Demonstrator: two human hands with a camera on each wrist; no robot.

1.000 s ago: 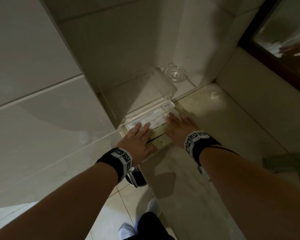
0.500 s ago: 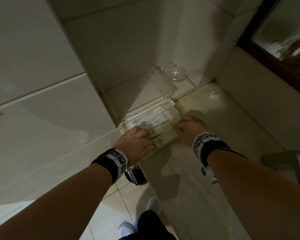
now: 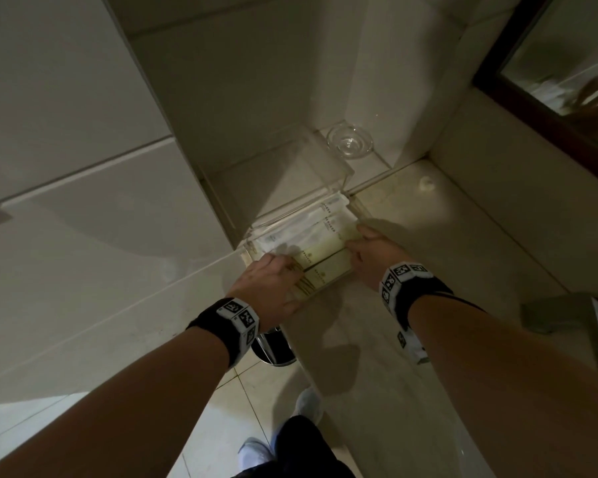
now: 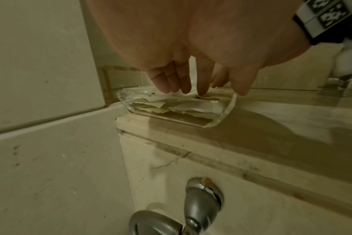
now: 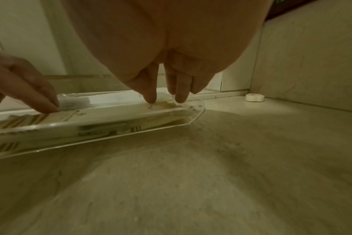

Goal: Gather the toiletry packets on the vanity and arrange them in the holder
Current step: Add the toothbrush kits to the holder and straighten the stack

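Observation:
A clear acrylic holder [image 3: 345, 175] stands in the vanity's back-left corner against the tiled wall. Several flat toiletry packets lie stacked in it: white ones [image 3: 301, 232] behind, beige striped ones [image 3: 325, 262] in front. My left hand [image 3: 277, 274] is at the packets' left end, its fingers pointing down with the tips on the top packets [image 4: 171, 104]. My right hand [image 3: 363, 250] is at the right end, its fingertips [image 5: 151, 99] pressing on the top packet [image 5: 110, 111]. Neither hand grips anything. Through the holder's clear front wall [image 5: 197, 112] the lower packets show.
A small glass dish [image 3: 350, 143] sits behind the holder, and a small white round piece [image 3: 426, 183] lies by the back wall. A dark-framed mirror [image 3: 532, 98] is at the right. The counter's edge runs just left of the holder, with a metal fixture [image 4: 203, 198] below it.
A second ago both hands lay flat on the packets. They have since drawn apart to the two ends, with fingers tipped down onto the stack.

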